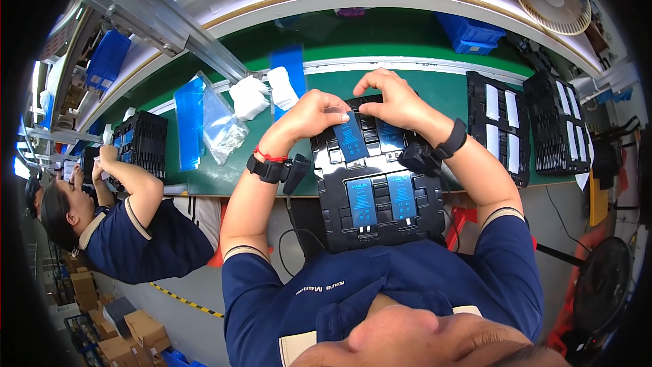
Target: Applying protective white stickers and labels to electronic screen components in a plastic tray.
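Observation:
A black moulded plastic tray [333, 189] lies in front of me, its near end past the table edge. Flat blue-and-black phone batteries sit in its pockets: an upper left battery [351, 141], an upper right battery [390, 134] partly under my right hand, a lower left battery [361, 202] and a lower right battery [401, 197]. My left hand [316, 117] is closed, thumb and fingers pinched at the top end of the upper left battery. Just right of it, my right hand [397, 100] curves above the tray, index finger and thumb apart, with nothing visible between them.
Stacked black trays with white strips [501, 122] stand on the right. White cloths [250, 98], a clear plastic bag [223, 129] and blue sheets [189, 122] lie left. A co-worker [146, 221] sits at the left beside another tray stack [144, 143]. A shelf [380, 0] crosses overhead.

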